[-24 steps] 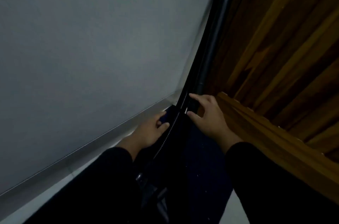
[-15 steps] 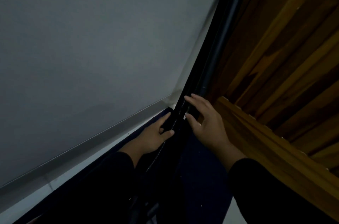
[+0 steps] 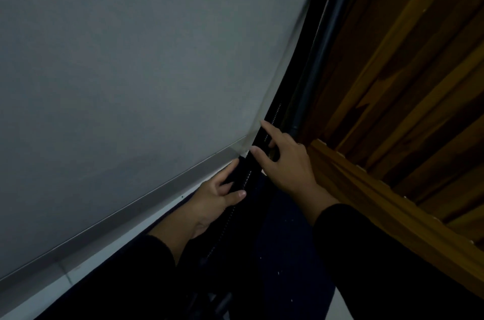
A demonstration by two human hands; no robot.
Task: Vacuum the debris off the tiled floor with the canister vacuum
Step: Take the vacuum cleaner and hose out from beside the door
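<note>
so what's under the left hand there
The left hand grips a black fabric edge with a zipper. Beneath lies dark blue fabric; what the fabric covers is hidden.

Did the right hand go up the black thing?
Yes. The right hand slid a little up the black strip, its fingertip now above the wall's bottom corner.
</note>
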